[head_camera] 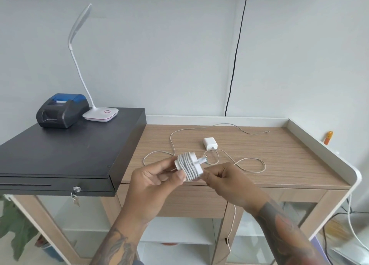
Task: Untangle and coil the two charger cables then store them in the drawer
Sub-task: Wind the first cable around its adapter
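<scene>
A white charger brick [188, 166] with its cable wound tightly around it is held above the front of the wooden table [279, 155]. My left hand [153, 183] grips its left side. My right hand [225, 179] pinches its right side, where the cable end pokes out. A second white charger [210, 143] lies on the table behind, its thin cable [249, 165] spread in loose loops toward the back and right. The closed wooden drawer [195, 203] sits under the tabletop, partly hidden by my arms.
A black cash drawer box [60, 155] with keys [75, 197] rests on the left, carrying a receipt printer [61, 110] and a white desk lamp [99, 113]. A white raised rim [319, 145] edges the table's back and right. A black wire [235, 61] hangs down the wall.
</scene>
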